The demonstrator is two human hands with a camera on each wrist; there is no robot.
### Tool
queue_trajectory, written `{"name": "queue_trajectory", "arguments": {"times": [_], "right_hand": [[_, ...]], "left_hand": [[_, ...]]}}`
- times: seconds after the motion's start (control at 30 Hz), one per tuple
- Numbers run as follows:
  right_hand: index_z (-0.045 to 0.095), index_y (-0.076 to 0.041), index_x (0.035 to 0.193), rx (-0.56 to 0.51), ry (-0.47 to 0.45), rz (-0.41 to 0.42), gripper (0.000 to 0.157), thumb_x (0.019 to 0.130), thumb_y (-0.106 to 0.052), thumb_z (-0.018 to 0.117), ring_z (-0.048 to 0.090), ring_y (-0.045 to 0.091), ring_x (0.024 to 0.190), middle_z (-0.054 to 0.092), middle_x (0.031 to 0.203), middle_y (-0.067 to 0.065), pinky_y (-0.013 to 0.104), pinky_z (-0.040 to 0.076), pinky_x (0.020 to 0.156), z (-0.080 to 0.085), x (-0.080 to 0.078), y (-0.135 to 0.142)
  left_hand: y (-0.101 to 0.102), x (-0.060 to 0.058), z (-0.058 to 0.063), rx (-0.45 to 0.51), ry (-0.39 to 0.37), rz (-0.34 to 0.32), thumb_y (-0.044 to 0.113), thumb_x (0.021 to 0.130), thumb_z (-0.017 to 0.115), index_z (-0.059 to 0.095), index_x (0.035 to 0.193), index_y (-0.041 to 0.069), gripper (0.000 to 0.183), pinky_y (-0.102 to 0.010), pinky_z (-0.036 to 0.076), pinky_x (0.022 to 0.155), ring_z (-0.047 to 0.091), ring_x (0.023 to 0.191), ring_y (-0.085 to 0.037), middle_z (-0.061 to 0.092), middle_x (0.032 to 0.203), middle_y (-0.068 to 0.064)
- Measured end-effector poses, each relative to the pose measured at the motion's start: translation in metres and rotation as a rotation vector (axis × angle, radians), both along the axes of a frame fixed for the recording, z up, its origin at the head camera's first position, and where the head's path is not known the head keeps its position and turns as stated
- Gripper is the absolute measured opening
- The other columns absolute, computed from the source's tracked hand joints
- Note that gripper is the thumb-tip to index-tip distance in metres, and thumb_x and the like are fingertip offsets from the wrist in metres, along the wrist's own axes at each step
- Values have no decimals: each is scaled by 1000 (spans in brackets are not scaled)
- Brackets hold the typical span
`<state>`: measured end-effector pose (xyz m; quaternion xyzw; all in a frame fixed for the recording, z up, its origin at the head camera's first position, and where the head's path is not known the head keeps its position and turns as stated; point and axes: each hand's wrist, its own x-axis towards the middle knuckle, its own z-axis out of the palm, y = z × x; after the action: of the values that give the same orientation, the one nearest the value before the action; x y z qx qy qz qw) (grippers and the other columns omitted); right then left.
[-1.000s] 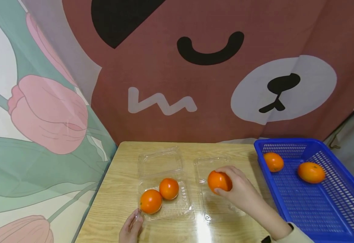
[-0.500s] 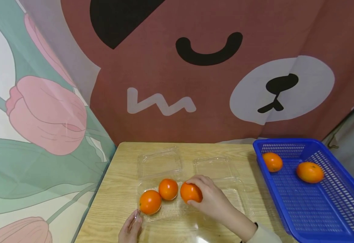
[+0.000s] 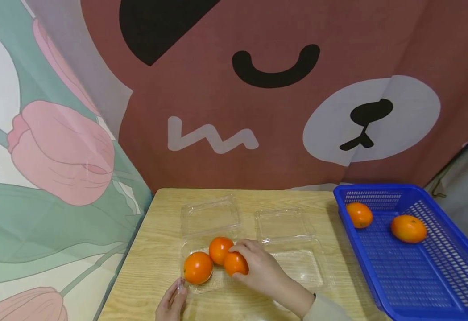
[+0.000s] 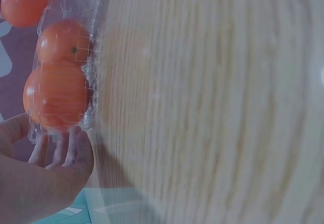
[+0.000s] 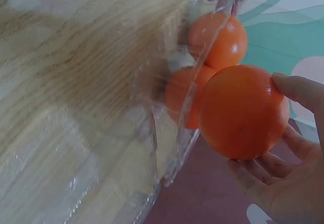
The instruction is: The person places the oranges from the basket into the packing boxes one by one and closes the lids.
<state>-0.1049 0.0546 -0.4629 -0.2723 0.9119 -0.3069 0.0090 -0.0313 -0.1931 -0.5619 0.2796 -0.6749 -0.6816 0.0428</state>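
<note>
Surface: pale wood-grain [image 3: 141,263], with a reddish-brown bear-face cloth [image 3: 217,89] behind it and a pink-and-green tulip cloth [image 3: 63,154] on your left.
Left container: clear hinged plastic box [image 3: 217,286], its lid [image 3: 211,218] laid back away from you. Two glossy round orange fruits sit close together in it, one nearer you [image 3: 198,267], one farther back [image 3: 220,249].
Held fruit: third round orange fruit [image 3: 235,264], above the right part of that box; whether it touches its neighbour you cannot tell.
Right hand: yours [image 3: 262,269] has fingers and thumb clamped round the fruit's sides.
Left hand: yours [image 3: 172,301] pinches the box's near-left corner; press it lightly to the surface, since thin plastic probably slides or flexes.
Lowering: clear the rim, then come down to the right of the pair; a bump would likely roll them.
Release: spread the fingers only once the floor bears the weight, then lift straight up.
Right container: matching clear plastic box [image 3: 298,267], lid [image 3: 283,225] also back; watch your right forearm against it.
Basket: blue, perforated plastic [image 3: 402,267], holding two more orange fruits [image 3: 408,228].
</note>
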Motion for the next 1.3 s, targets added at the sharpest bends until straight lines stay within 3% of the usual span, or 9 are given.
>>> {"name": "queue_trajectory", "arguments": {"times": [0.67,0.97,1.3], "right_hand": [[63,-18,122,76,0,32,52,76,-26,86,53,24,122,57,127,1,48,51,91,-17,-2,-20],[64,-16,122,134,32,35,52,77,-29,86,54,23,118,58,126,2,46,51,91,-16,-3,-24],[65,-15,122,178,45,37,52,77,-29,86,56,22,113,60,123,3,42,52,89,-18,-4,-25]], "left_hand": [[0,-1,-2,8,-13,11,18,94,69,46,139,-13,59,-16,48,72,57,86,12,63,128,-20],[0,-1,0,7,-25,3,21,94,70,45,140,-13,62,-15,48,71,57,85,11,59,132,-24],[2,-2,0,28,-18,38,16,94,69,46,138,-13,58,-15,48,71,58,84,10,62,129,-23]]}}
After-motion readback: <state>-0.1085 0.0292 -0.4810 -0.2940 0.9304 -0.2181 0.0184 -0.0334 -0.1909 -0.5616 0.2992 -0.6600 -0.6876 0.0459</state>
